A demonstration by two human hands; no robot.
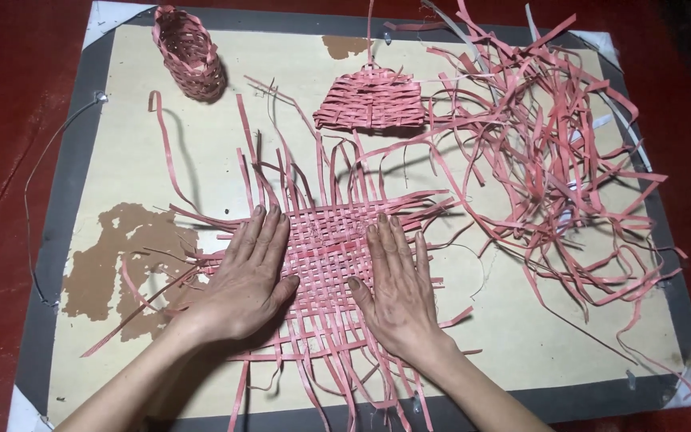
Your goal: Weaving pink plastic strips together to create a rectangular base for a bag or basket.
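Bright overhead light, sharp, dark corners

Surface: a tan board (513, 336) with a grey border, its facing torn to brown patches at the left, lying on a red floor (1, 120).
Centre: a flat woven mat (325, 264) of pink strips, loose ends sticking out all round.
Far left: a small woven basket (189, 52) on its side.
Far middle: a half-woven dome piece (372, 100).
Right: a tangled heap of loose pink strips (553, 160).
Left edge: a thin wire (33, 208) curving off the board.

no packages, labels, signs, screens visible
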